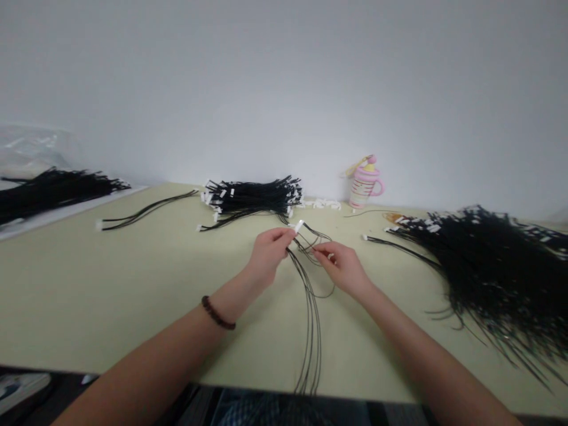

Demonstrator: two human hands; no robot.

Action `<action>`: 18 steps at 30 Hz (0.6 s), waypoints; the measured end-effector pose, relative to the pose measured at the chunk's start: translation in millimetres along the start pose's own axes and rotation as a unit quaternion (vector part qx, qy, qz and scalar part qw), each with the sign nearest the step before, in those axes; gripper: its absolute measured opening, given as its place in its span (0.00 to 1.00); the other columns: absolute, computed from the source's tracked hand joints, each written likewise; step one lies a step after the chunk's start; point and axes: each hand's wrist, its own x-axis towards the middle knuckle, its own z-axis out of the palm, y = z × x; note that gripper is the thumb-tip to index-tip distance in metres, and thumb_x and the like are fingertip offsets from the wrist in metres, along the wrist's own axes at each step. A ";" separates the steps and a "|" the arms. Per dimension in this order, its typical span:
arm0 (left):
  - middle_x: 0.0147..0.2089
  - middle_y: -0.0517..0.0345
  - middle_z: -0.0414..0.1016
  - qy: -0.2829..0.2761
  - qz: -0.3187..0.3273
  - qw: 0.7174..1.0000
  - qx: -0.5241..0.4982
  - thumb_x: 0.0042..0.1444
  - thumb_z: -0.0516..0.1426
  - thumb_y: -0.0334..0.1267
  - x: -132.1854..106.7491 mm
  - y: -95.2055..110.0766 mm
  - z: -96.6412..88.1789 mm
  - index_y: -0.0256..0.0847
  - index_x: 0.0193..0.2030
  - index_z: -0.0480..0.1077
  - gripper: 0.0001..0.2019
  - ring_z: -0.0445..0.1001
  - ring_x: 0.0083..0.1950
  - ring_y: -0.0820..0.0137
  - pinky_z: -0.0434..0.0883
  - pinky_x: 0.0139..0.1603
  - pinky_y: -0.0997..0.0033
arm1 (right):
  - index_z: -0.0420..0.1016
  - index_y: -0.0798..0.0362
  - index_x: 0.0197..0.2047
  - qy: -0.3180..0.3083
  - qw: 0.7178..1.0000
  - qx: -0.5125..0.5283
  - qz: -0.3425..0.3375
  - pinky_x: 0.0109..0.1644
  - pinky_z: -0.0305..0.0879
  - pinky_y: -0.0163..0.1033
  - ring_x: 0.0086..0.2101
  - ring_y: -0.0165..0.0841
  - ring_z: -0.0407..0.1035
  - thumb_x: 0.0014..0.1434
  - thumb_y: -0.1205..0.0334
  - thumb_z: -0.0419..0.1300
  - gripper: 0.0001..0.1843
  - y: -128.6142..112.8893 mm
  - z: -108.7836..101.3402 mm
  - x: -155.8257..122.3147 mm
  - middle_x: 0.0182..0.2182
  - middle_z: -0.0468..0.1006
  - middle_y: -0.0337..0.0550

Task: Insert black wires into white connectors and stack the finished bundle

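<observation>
My left hand (268,253) pinches a small white connector (299,226) at the end of thin black wires (312,319). These wires run down between my hands and over the table's front edge. My right hand (344,266) grips another strand of the same wires close to a second white connector, a little right of the left hand. A dark bead bracelet (216,313) sits on my left wrist. Both hands hover just above the pale yellow-green table (133,296).
A neat bundle of black wires with white connectors (252,198) lies at the back centre. A big loose heap of wires (501,266) fills the right side. More wires (53,186) rest on a white tray at the left. A pink cup (366,184) stands by the wall.
</observation>
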 end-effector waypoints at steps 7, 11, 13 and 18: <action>0.21 0.63 0.61 -0.043 0.001 0.992 -0.121 0.40 0.63 0.33 10.2 29.4 -16.3 0.32 0.25 0.72 0.06 0.56 0.22 0.81 0.52 0.21 0.80 | 0.75 0.58 0.26 -0.143 0.975 0.130 0.113 0.26 0.54 0.32 0.21 0.25 0.60 0.50 0.60 0.60 0.09 15.2 -17.0 9.4 0.18 0.68 0.36; 0.23 0.62 0.61 -0.152 0.019 0.984 -0.088 0.44 0.63 0.35 2.9 30.5 -17.0 0.33 0.28 0.73 0.07 0.57 0.23 0.81 0.53 0.23 0.79 | 0.70 0.57 0.24 -0.142 0.957 0.203 0.148 0.25 0.57 0.32 0.20 0.25 0.62 0.50 0.57 0.60 0.11 18.6 -22.8 10.9 0.19 0.72 0.38; 0.22 0.63 0.61 -0.204 0.027 0.978 -0.029 0.46 0.62 0.38 -0.2 28.4 -17.7 0.34 0.29 0.73 0.08 0.57 0.23 0.81 0.52 0.23 0.79 | 0.70 0.56 0.28 -0.106 0.952 0.242 0.156 0.25 0.59 0.31 0.21 0.25 0.64 0.49 0.55 0.61 0.12 25.0 -24.8 11.9 0.23 0.75 0.40; 0.26 0.60 0.66 -0.309 0.089 0.937 0.140 0.51 0.60 0.40 -6.9 26.9 -17.3 0.34 0.30 0.72 0.09 0.60 0.26 0.78 0.56 0.25 0.77 | 0.69 0.51 0.39 -0.032 0.928 0.340 0.149 0.36 0.67 0.35 0.31 0.29 0.73 0.46 0.53 0.64 0.18 43.2 -33.9 14.4 0.34 0.79 0.42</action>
